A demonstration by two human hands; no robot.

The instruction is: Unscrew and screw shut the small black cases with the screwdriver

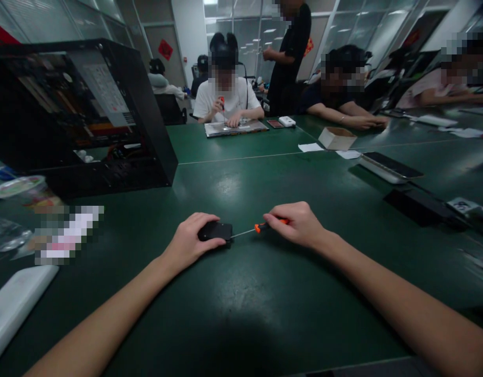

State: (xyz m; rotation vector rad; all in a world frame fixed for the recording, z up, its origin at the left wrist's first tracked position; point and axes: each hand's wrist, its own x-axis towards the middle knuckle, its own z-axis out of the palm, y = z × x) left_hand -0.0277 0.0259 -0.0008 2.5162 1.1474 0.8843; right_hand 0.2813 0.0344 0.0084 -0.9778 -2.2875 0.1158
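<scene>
My left hand (pixel 192 238) is closed over a small black device (pixel 217 231) that rests on the green table (pixel 241 303). My right hand (pixel 298 224) grips a screwdriver (pixel 261 227) with an orange and black handle. Its thin metal shaft points left and its tip touches the right edge of the black device. Both forearms reach in from the bottom of the view.
An open black computer case (pixel 80 112) stands at the left. A white flat object (pixel 15 303) lies at the near left. At the right sit a phone (pixel 393 165), a black box (pixel 420 207) and a cardboard box (pixel 337 137). Several people sit across the table.
</scene>
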